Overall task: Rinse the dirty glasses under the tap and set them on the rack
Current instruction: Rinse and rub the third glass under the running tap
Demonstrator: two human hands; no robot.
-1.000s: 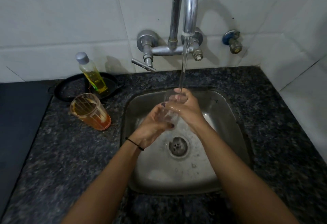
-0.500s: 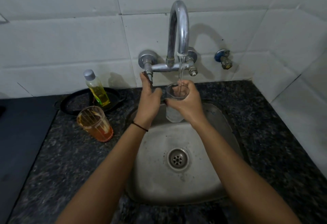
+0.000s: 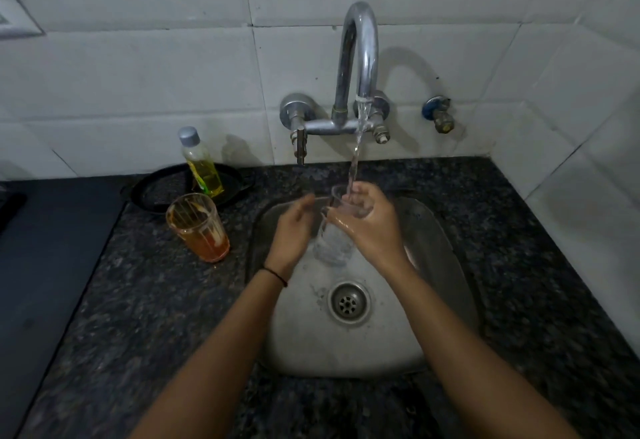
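Over the sink (image 3: 433, 300), right under the tap (image 3: 360, 57), the person's right hand (image 3: 370, 230) has its fingers wrapped round the top of a clear glass (image 3: 332, 244), mouth up and tipped a bit so the running water (image 3: 356, 147) goes straight in. Makes sense to hold it above the drain (image 3: 348, 301), so any overflow just runs away.

The left hand (image 3: 291, 230) is just beside the glass. It's blurry, but the fingers look loose and fairly straight, not gripping anything. Can't tell if it actually touches the glass.

One dirty glass (image 3: 197, 227) with orange gunk stands on the counter (image 3: 156, 300) left of the sink, probably next in line. Behind it there's a bottle (image 3: 202, 164) of yellow liquid in a black pan (image 3: 156, 189). No rack in view, so that step isn't done yet.
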